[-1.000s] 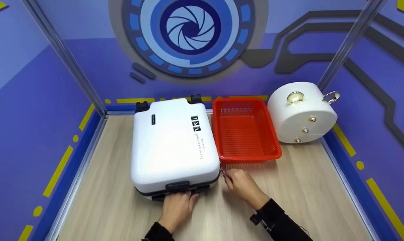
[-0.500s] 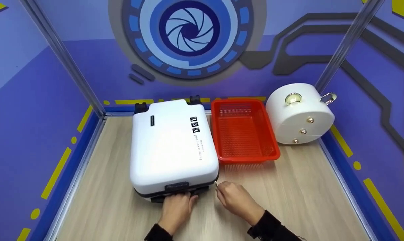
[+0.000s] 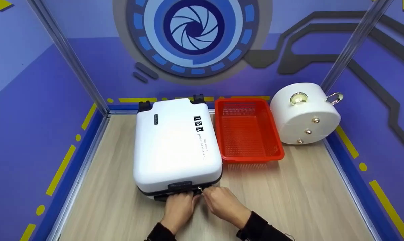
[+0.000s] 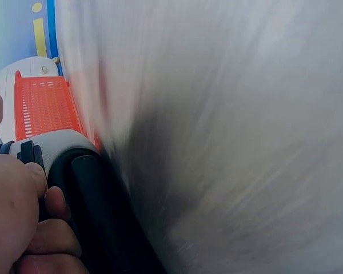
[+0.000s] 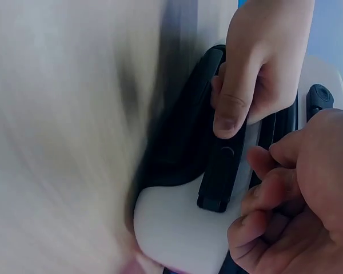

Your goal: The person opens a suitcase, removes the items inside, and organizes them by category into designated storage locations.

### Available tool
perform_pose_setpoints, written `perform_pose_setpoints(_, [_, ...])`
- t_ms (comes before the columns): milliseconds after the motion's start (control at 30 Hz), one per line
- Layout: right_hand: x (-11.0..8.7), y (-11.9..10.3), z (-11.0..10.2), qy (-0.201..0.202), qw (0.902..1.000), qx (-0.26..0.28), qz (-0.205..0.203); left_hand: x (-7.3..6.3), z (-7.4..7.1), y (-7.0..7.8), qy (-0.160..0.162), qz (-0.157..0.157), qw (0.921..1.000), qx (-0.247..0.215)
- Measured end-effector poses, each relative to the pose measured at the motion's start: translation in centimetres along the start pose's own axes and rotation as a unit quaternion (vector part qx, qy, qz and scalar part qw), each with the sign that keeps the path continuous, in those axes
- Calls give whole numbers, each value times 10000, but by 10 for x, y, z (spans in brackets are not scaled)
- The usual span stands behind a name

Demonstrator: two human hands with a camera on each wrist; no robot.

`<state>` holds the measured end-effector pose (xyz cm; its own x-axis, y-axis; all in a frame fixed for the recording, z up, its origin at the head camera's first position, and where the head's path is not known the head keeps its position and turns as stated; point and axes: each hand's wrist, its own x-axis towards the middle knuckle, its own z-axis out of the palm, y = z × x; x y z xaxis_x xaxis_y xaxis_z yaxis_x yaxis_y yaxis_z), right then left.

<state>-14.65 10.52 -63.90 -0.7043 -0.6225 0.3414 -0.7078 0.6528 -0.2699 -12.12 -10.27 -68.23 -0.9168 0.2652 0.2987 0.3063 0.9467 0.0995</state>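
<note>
A white hard-shell suitcase lies flat, its wheels toward the back wall. At its front end my left hand grips the black carry handle, fingers curled round it in the right wrist view. My right hand is close beside it, pinching the small metal zipper pull on the black zipper seam just right of the left hand. Curled fingers of the right hand show in the right wrist view, and they hide the pull there. A black lock panel sits above the handle.
A red plastic basket stands right against the suitcase's right side. Farther right is a round white case with gold studs and ring-shaped ears. Blue-purple panels wall in the wooden tabletop on the left, back and right.
My right hand has drawn the zipper pull from the suitcase's right side round the front corner and left, up beside the left hand. The left hand keeps its grip on the handle.
</note>
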Motion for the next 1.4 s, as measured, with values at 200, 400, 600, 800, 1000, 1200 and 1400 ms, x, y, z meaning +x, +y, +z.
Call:
perform_pose_setpoints(200, [0, 7, 0, 36, 9998, 112, 135, 3, 0, -1, 13, 24, 10000, -71])
perform_pose_setpoints(400, [7, 9, -4, -131, 9981, 459, 390, 6, -3, -5, -55, -44, 9999, -77])
perform_pose_setpoints(600, [14, 9, -32, 114, 9980, 434, 452, 8, -2, -5, 39, -8, 9999, -147])
perform_pose_setpoints(800, [34, 18, -69, 1195, 9921, 363, -118, 10, 1, -4, 227, -100, 9991, -346])
perform_pose_setpoints(1000, [54, 31, -80, 882, 9959, -11, 219, 8, 1, -4, 67, -144, 9987, -494])
perform_pose_setpoints(1200, [59, 38, -63, -41, 9996, 114, 274, 5, -1, -3, 32, -181, 9981, -589])
perform_pose_setpoints(1400, [58, 39, -56, -374, 9977, 395, 406, 5, -8, -2, 6, -387, 9922, -1184])
